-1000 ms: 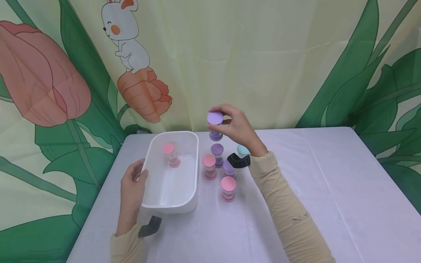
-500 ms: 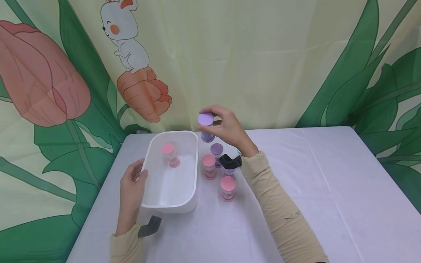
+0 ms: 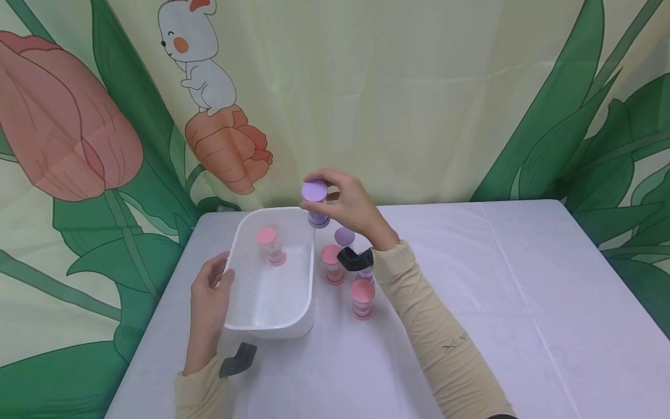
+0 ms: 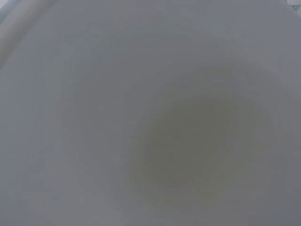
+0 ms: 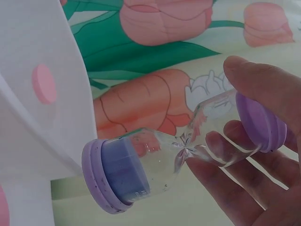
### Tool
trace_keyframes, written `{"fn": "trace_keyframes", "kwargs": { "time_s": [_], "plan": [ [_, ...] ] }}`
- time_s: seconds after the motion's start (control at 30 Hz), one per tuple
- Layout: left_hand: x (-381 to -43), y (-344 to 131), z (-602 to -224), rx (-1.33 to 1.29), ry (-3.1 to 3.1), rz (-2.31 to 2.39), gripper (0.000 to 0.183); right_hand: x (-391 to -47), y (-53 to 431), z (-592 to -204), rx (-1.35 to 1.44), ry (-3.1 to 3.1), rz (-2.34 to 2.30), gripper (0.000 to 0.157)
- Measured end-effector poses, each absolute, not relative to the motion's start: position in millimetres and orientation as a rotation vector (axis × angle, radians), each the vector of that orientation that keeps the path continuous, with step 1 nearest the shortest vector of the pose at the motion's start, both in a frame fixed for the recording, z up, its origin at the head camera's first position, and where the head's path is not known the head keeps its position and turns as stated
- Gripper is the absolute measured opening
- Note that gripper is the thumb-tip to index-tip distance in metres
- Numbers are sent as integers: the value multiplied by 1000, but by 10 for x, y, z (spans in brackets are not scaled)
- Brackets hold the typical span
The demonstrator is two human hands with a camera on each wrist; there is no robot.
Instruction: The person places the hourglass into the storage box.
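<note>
My right hand (image 3: 353, 206) holds a purple-capped sand timer (image 3: 314, 192) by its upper end, at the far right corner of the white plastic bin (image 3: 267, 331). In the right wrist view, fingers and thumb close round one cap of the clear timer (image 5: 183, 146); blue-purple sand lies at its other end. My left hand (image 3: 210, 297) grips the bin's left rim with bent fingers and thumb. Inside the bin stands a pink sand timer (image 3: 272, 247). The left wrist view shows only a blurred pale surface, probably the bin's wall (image 4: 141, 94).
Right of the bin stand two pink timers, the nearer one (image 3: 363, 298) and the farther one (image 3: 332, 263). A purple timer (image 3: 344, 236) is behind them; another purple one (image 3: 366, 274) is partly hidden by the black wrist mount (image 3: 355, 259). A patterned curtain (image 3: 419, 116) hangs behind the white-covered table (image 3: 497, 320).
My right hand has carried the purple sand timer leftward to the bin's right edge. The teal-topped timer is now hidden behind the right arm. My left hand stays on the bin.
</note>
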State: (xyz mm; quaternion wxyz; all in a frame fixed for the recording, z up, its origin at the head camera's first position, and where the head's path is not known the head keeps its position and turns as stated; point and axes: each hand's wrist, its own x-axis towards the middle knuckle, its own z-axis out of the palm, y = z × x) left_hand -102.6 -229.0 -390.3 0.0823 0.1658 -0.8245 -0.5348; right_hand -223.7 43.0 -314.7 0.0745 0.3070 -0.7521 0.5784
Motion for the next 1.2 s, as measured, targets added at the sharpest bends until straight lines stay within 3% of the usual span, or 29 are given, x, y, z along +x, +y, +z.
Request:
{"fn": "trace_keyframes", "kwargs": {
  "time_s": [1.2],
  "plan": [
    [-1021,-2278,-3902,484,-2444,-1611,44,-2202,3,-3234,963,-2260,1772,41]
  ]
}}
